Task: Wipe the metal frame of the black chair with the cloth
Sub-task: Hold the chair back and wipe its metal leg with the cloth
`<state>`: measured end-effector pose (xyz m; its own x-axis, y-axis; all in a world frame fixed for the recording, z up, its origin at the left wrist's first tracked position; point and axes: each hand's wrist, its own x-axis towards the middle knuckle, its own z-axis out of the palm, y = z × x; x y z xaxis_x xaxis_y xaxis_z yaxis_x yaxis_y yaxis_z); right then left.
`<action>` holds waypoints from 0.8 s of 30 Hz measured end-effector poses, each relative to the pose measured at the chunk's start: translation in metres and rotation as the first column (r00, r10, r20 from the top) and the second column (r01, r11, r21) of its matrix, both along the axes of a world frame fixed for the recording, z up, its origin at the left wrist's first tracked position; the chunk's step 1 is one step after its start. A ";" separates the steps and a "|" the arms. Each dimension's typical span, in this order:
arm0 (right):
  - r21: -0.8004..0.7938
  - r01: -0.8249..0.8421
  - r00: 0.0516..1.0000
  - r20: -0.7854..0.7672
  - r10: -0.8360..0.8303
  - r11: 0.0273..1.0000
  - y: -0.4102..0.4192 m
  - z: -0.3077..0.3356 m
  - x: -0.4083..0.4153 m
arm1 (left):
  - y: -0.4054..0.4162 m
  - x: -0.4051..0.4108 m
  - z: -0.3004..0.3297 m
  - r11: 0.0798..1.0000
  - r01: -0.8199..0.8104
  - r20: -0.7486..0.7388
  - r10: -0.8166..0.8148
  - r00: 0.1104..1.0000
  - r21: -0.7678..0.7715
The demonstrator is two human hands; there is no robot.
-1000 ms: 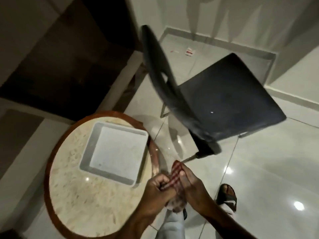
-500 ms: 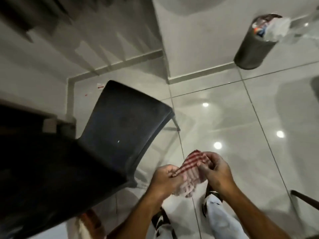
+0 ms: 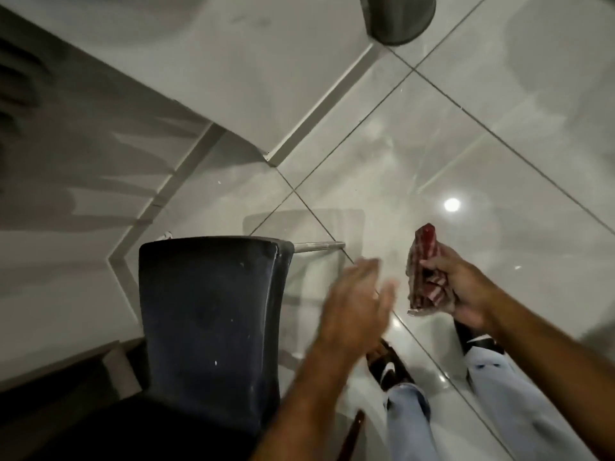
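Observation:
The black chair (image 3: pixel 209 327) stands at lower left, its dusty seat facing up and its backrest dark along the bottom edge. One metal frame leg (image 3: pixel 319 245) sticks out from the seat's far right corner. My right hand (image 3: pixel 466 291) grips a bunched red-and-white checked cloth (image 3: pixel 424 271) to the right of the chair. My left hand (image 3: pixel 357 304) is blurred, with its fingers spread and nothing in it, between the cloth and the seat's right edge. The rest of the frame is hidden under the seat.
Glossy grey floor tiles (image 3: pixel 466 144) spread to the right. A white wall corner with skirting (image 3: pixel 271 158) juts in behind the chair. A grey bin (image 3: pixel 397 18) stands at the top. My feet in black sandals (image 3: pixel 389 367) are on the floor below my hands.
My left hand has let go of the cloth and moved left toward the chair. The cloth stays in my right hand. The view has swung so the chair sits lower left.

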<state>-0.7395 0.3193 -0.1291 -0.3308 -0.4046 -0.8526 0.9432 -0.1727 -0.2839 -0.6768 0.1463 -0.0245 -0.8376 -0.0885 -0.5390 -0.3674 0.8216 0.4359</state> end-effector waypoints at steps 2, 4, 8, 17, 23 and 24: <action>0.009 -0.004 0.999 -0.048 0.004 1.000 -0.016 -0.023 -0.006 | -0.059 -0.011 -0.015 0.942 0.171 -0.079 -0.201 0.976 -0.289; 0.036 -0.007 0.999 -0.052 0.008 0.999 -0.037 -0.049 -0.010 | -0.118 -0.026 -0.031 0.790 0.414 0.047 -0.442 0.896 -0.453; -0.003 -0.017 1.000 -0.025 0.017 1.000 -0.088 -0.091 -0.002 | -0.208 -0.055 -0.056 0.120 0.936 0.355 -0.903 0.242 -0.332; 0.074 -0.140 0.987 -0.069 0.145 0.987 -0.178 -0.136 0.026 | -0.234 -0.091 -0.107 -0.165 0.978 0.005 -0.986 -0.166 -0.129; 0.326 -0.226 0.828 -0.432 0.358 0.918 -0.228 -0.126 0.029 | -0.233 -0.096 -0.107 -0.222 0.971 0.121 -0.970 -0.211 -0.088; 0.360 -0.222 0.771 -0.504 0.389 0.906 -0.236 -0.123 0.031 | -0.233 -0.096 -0.107 -0.219 0.972 0.128 -0.970 -0.207 -0.083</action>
